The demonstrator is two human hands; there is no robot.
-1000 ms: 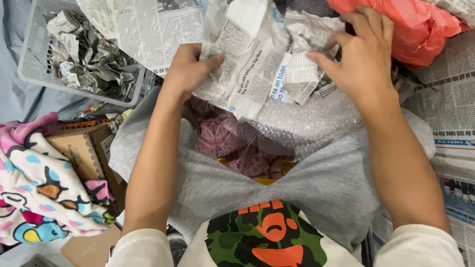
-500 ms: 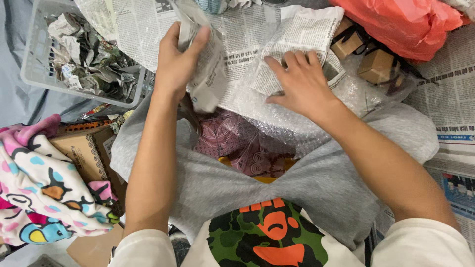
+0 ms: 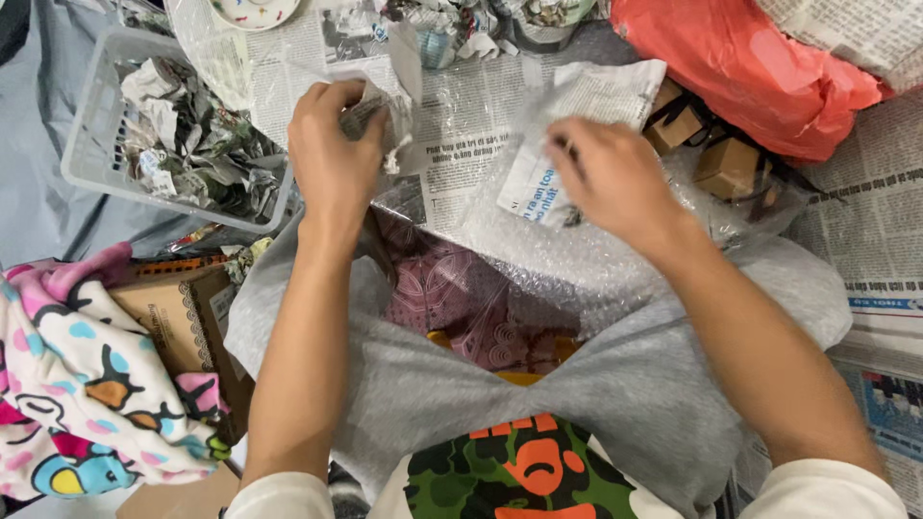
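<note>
My left hand [image 3: 332, 154] is closed on the crumpled edge of a newspaper sheet [image 3: 461, 125] and clear wrap at the upper middle. My right hand [image 3: 615, 178] rests fingers-down on a folded piece of newspaper [image 3: 543, 178] that lies on bubble wrap [image 3: 567, 255]. Beneath both hands, in my lap, a pink patterned bundle [image 3: 461, 308] sits partly under the bubble wrap. My grey shirt with a camouflage print [image 3: 500, 471] fills the bottom of the view.
A grey plastic basket [image 3: 87, 144] of crumpled newspaper stands at the upper left. A red plastic bag [image 3: 750, 67] lies at the upper right, with small brown boxes [image 3: 726, 163] beside it. A colourful cartoon-print cloth [image 3: 87, 384] and a cardboard box [image 3: 168, 308] are at the left.
Both hands have come lower and closer to me. The big newspaper wad that they held up together now lies flatter; my right hand has shifted onto the folded piece.
</note>
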